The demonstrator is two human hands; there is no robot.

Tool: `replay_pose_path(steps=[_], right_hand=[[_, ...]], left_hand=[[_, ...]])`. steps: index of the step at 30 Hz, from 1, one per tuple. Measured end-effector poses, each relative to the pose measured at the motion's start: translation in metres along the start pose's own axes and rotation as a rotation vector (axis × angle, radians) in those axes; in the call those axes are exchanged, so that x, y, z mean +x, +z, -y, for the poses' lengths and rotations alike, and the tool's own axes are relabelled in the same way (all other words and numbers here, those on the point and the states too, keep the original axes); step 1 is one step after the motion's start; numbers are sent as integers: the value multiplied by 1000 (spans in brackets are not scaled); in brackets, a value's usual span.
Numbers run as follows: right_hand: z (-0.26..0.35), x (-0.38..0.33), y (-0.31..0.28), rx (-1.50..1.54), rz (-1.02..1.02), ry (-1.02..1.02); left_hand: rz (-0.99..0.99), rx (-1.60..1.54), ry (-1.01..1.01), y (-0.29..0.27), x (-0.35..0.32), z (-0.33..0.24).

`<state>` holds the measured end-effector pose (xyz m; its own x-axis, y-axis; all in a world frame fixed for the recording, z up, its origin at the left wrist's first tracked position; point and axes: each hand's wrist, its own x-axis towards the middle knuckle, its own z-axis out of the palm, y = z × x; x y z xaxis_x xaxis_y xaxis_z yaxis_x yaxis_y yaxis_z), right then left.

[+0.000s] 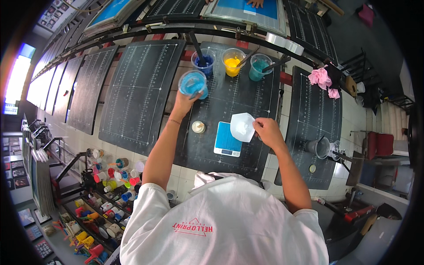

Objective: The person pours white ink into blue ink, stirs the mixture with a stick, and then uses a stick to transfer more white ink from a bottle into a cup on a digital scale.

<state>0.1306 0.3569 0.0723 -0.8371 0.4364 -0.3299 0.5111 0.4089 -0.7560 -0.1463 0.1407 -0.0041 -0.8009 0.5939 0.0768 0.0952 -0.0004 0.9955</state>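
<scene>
My left hand (187, 101) is closed around a clear plastic cup of light blue ink (193, 84), raised and tilted over the black board (212, 108). Between the fingers of my right hand (268, 131) is the edge of a white sheet of paper (242, 127) with a whitish patch in its middle. The sheet hangs partly over a blue and white digital scale (228, 139). Left of the scale stands a small round pot with a pale top (198, 127). Behind the raised cup are cups of dark blue ink (203, 66), yellow ink (232, 66) and teal ink (259, 70), each holding a dark stirrer.
More black gridded boards (141, 92) stand to either side. Pink cloth (320, 78) and a grey container (317, 147) lie on the right board. Many ink jars (117, 174) crowd the lower left. Across the far rail, another person's hand (255, 3) rests on a screen frame.
</scene>
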Motion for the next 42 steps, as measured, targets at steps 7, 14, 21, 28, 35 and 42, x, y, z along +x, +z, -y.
replay_pose_path(steps=[7,14,21,28,35,42], right_hand=[[11,-1,-21,-40,-38,-52],[18,-4,-55,-63,-131,-93],[14,-6,-99,-64,-258,-214],[95,-38,-144,-253,-288,-239],[125,-31,-142,-565,-275,-512],[135,-18,-136,-731,-216,-576]], left_hand=[[-180,-155,39,-48,-36,-97],[-19,20,-61,-10,-119,-181],[403,-74,-137,86,-157,-128],[325,40,-74,127,-138,-103],[294,195,-23,145,-106,-103],[281,157,2,151,-92,-112]])
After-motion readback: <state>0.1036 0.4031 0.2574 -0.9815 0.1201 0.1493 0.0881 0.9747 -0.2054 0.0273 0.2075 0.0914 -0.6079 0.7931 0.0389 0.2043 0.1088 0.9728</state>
